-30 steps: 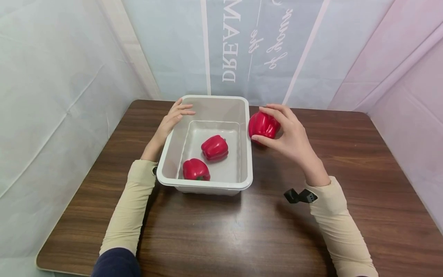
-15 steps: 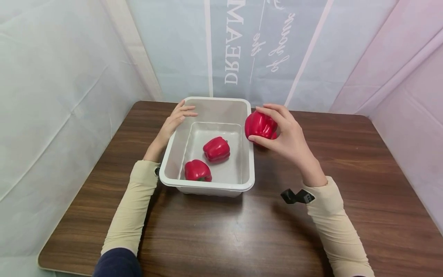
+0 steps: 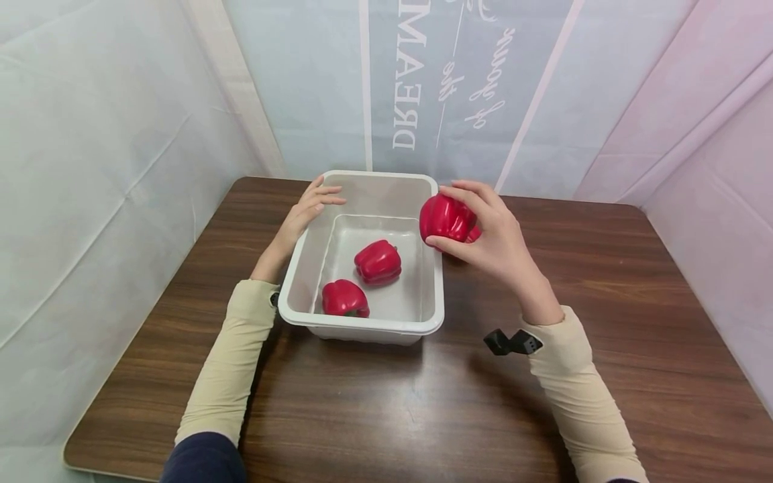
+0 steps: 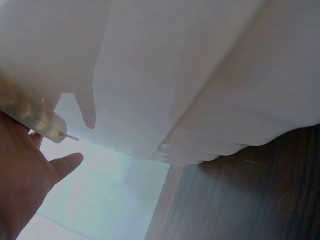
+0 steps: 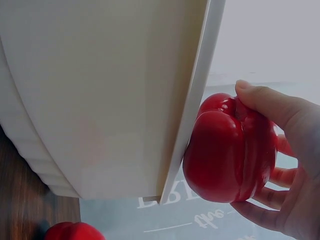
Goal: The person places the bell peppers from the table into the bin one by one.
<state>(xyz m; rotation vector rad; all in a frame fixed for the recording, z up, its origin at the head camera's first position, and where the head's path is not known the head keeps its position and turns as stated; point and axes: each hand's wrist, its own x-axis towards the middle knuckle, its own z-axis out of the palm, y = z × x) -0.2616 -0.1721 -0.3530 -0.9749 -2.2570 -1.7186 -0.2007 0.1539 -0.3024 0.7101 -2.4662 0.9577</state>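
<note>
Red pepper moved left to tub rim; right hand grips it from right; left hand extended.

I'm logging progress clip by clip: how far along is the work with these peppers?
Apparently done: the rear pepper and front pepper lie inside the bin. In hand: the right hand holds a third pepper by the bin's right rim. Seemingly left: a fourth pepper, partly visible, outside the bin.

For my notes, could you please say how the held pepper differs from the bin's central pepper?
The held pepper is raised in the right hand; the central pepper lies untouched in the bin. The central pepper shows its stem; the held pepper shows none. Both are glossy red.
</note>
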